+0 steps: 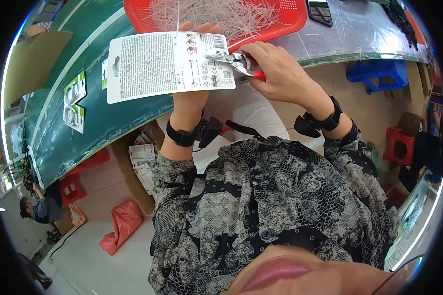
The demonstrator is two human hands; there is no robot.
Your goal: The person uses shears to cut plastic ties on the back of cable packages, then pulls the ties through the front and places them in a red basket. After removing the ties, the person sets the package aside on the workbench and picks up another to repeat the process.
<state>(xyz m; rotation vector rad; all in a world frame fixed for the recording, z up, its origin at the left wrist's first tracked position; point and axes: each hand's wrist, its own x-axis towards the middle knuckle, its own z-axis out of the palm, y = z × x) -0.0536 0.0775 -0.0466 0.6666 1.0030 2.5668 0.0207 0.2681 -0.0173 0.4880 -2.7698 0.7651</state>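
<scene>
A white printed backing card [147, 64] with a hang hole lies across my left hand [204, 28], which supports it from beneath. The fingertips show past its far edge; the palm is hidden, and so is the card's other side. My right hand [279, 69] is closed around red-handled cutting pliers [241, 64], whose metal jaws rest at the card's right part. A thin white cable tie [243, 43] sticks out by the jaws. Another cable tie [178, 17] stands up from the card's far edge. Just beyond is a red basket [295, 22] heaped with thin clear-white strips [216, 14].
Two small carded packages [75, 101] lie on the green tabletop [108, 105] at left. A dark phone [320, 12] is right of the basket. Below the table stand an open carton [133, 184] holding cards and a blue stool [379, 73]. A person [42, 209] sits far left.
</scene>
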